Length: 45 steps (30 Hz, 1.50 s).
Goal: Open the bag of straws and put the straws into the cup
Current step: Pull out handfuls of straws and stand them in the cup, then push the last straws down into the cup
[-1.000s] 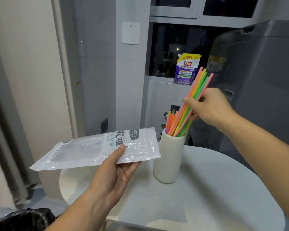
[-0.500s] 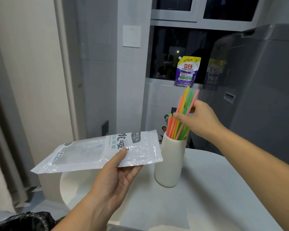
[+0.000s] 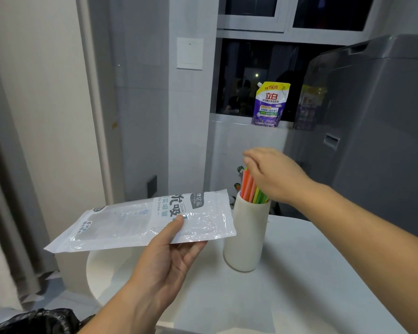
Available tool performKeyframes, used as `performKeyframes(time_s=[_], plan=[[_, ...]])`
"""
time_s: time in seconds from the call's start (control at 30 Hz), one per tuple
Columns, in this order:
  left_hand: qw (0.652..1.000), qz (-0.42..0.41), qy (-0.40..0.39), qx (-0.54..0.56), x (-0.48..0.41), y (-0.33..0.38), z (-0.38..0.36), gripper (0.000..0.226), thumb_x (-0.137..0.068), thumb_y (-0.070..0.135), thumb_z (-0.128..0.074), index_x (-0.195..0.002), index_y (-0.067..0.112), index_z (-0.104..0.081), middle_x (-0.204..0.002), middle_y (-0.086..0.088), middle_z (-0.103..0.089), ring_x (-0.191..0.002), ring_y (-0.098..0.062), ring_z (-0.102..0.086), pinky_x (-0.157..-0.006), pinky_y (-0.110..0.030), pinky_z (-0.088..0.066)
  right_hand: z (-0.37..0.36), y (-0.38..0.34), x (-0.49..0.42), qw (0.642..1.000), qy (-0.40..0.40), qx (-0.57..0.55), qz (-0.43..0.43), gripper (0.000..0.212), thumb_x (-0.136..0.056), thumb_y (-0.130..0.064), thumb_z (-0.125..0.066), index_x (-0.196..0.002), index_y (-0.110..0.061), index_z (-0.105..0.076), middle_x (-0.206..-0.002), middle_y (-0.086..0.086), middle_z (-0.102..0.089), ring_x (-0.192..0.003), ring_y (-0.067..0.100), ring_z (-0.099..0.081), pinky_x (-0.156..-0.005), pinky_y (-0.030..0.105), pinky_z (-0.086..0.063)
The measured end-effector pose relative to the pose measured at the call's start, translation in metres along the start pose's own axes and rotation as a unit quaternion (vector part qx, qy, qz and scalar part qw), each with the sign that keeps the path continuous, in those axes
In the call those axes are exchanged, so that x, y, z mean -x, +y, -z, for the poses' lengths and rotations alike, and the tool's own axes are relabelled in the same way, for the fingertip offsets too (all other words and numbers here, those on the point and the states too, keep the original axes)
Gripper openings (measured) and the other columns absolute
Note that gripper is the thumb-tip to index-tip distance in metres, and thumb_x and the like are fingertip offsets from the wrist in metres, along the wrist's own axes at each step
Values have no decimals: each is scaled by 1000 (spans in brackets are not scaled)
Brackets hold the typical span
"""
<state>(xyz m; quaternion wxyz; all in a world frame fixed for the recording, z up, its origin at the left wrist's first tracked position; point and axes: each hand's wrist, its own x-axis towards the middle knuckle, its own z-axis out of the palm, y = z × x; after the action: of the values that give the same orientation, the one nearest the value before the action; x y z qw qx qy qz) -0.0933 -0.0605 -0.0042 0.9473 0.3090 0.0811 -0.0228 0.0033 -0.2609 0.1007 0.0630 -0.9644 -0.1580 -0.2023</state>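
Orange, yellow and green straws [image 3: 250, 189] stand just beneath the slack, empty fingers of your right hand [image 3: 275, 177], right of centre, near upright in the white cup [image 3: 246, 237]; left of it, your left hand [image 3: 169, 259] pinches the flat bag [image 3: 130, 222], thumb on top.

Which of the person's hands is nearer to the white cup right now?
Right. The right hand hovers just above the cup, over the straws standing in it. The left hand is off to the cup's left, holding the bag.
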Motion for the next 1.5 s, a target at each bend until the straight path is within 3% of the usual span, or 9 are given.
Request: performKeyframes(time_s=[0.13,0.3,0.47,0.6,0.77,0.87,1.0,1.07,1.5], plan=[[1000,0,-1,2,0,1,0,21,-97,9,-61,-117,9,-66,-104,-13,-80,-84,-24,-79,-71,-42,-64,-14,5,9,998,-41,48,3,47,-104,-46,-30,-125,-16,-59,-128,4,-64,-116,25,-58,-98,45,-48],[1000,2,2,2,-1,-1,-1,19,-97,9,-60,-115,10,-67,-103,-13,-80,-86,-24,-79,-70,-41,-65,-11,4,5,999,-28,22,-10,58,-105,-49,-27,-154,-19,-32,-161,1,-34,-146,24,-34,-115,43,-31],[1000,2,4,-2,0,0,0,20,-98,9,-60,-116,10,-67,-103,-13,-80,-85,-24,-79,-71,-42,-65,-19,7,8,997,-30,66,-2,53,-104,-49,-27,-141,-16,-46,-146,4,-53,-132,24,-48,-107,43,-37],[1000,0,4,-6,1,5,0,19,-98,9,-61,-116,9,-67,-102,-13,-81,-84,-24,-79,-71,-42,-65,-14,8,11,999,27,-38,-17,58,-103,-52,-30,-153,-21,-33,-156,1,-42,-143,23,-36,-111,45,-35],[1000,3,-3,-22,8,24,6,20,-96,12,-63,-116,11,-68,-106,-13,-80,-88,-25,-79,-74,-43,-64,2,-18,51,933,239,-256,-84,26,-101,-30,-48,-96,-13,-66,-92,2,-64,-85,12,-60,-71,30,-49],[999,0,-27,-46,21,44,19,23,-89,15,-66,-112,14,-70,-108,-10,-80,-87,-22,-79,-71,-38,-65,-2,-52,83,868,96,-452,-181,29,-98,-35,-55,-87,-10,-66,-80,5,-68,-58,9,-57,-55,29,-48],[997,18,-32,-67,51,56,46,31,-85,15,-67,-116,12,-70,-116,-13,-78,-94,-25,-78,-72,-40,-65,-23,-97,102,723,-128,-619,-278,30,-95,-49,-57,-103,-20,-64,-96,15,-73,-70,26,-71,-60,37,-56],[996,37,-17,-81,67,56,67,37,-86,15,-66,-123,11,-68,-120,-16,-76,-101,-28,-77,-79,-44,-64,-39,-120,107,696,-164,-644,-272,34,-96,-47,-57,-103,-15,-68,-89,13,-75,-66,25,-70,-58,36,-56],[970,78,228,17,118,50,217,38,-97,32,-65,-123,5,-66,-108,-23,-78,-99,-35,-75,-70,-42,-64,-156,-258,115,757,-335,-515,-221,26,-93,-33,-66,-81,-9,-63,-84,16,-75,-60,24,-70,-51,31,-58]])
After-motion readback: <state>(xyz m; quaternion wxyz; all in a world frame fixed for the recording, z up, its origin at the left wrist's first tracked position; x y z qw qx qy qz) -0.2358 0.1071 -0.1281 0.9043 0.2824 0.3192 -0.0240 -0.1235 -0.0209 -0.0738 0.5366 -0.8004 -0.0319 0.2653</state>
